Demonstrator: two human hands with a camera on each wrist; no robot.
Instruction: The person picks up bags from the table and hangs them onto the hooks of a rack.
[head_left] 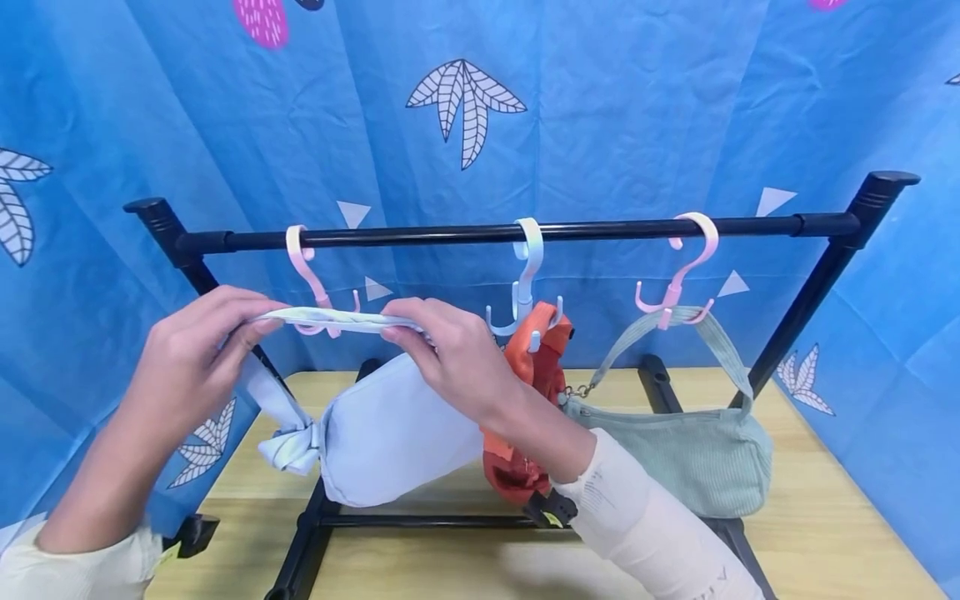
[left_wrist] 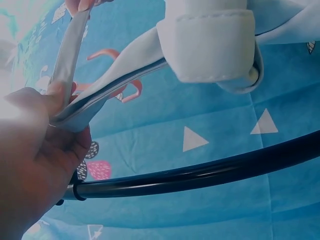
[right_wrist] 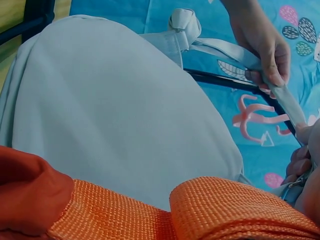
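A pale blue handbag (head_left: 397, 433) with a knotted strap end (right_wrist: 185, 25) hangs below my hands. Its strap (head_left: 337, 318) is stretched roughly level between them. My left hand (head_left: 197, 346) pinches the strap on the left, thumb against fingers. On the right, my right hand (head_left: 461, 354) grips the strap near its other end. Just behind the strap, a pink hook (head_left: 303, 267) hangs from the black rod (head_left: 420, 235); the strap covers part of its lower prongs. From the head view I cannot tell whether strap and hook touch.
A light blue hook (head_left: 531, 258) in the middle carries an orange-red bag (head_left: 517, 475), close to my right forearm. Another pink hook (head_left: 693, 267) holds a green corduroy bag (head_left: 690, 458). The black rack stands on a wooden table (head_left: 825, 500) before a blue curtain (head_left: 615, 108).
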